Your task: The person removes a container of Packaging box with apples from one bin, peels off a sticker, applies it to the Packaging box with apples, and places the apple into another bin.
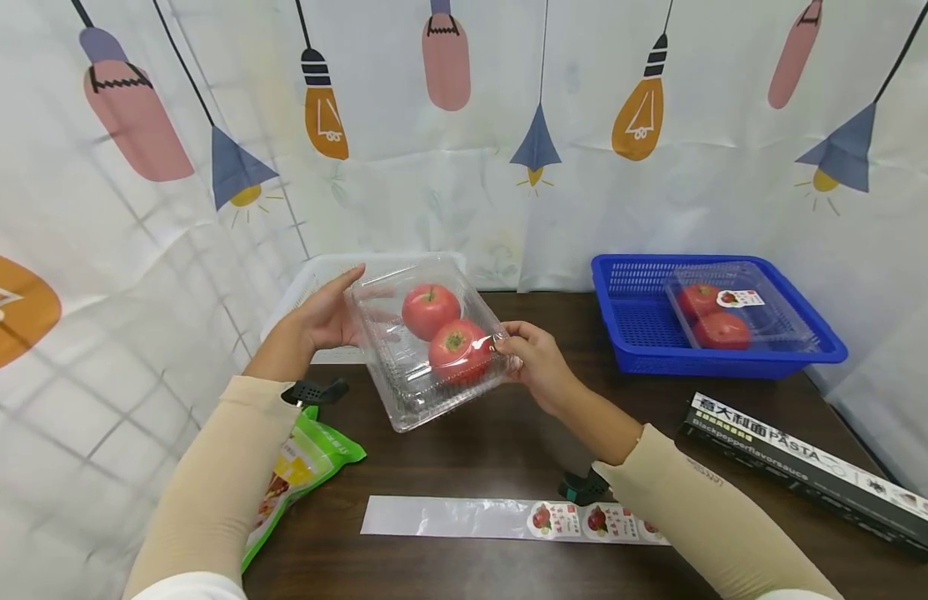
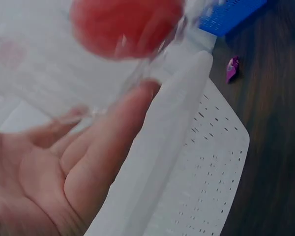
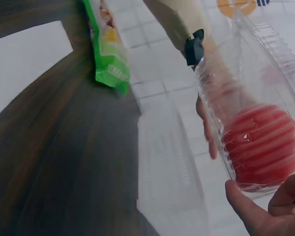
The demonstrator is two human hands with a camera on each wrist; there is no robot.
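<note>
A clear plastic clamshell box (image 1: 404,392) with two red apples (image 1: 458,350) inside is held up, tilted, above the table. My right hand (image 1: 537,358) grips its right edge, with the thumb on the near side. At the box's left side, my left hand (image 1: 325,317) supports it with fairly straight fingers, partly seen through the plastic. In the left wrist view, the left palm (image 2: 34,182) faces up below the blurred box. The right wrist view shows the right thumb (image 3: 246,209) at the box's edge, close to an apple (image 3: 263,147).
Behind the left hand stands a white perforated basket (image 1: 321,271). A blue basket (image 1: 636,362) at the back right contains another labelled apple box (image 1: 779,321). A black pasta box (image 1: 809,475), a strip of apple stickers (image 1: 464,517) and a green food bag (image 1: 314,450) lie on the table.
</note>
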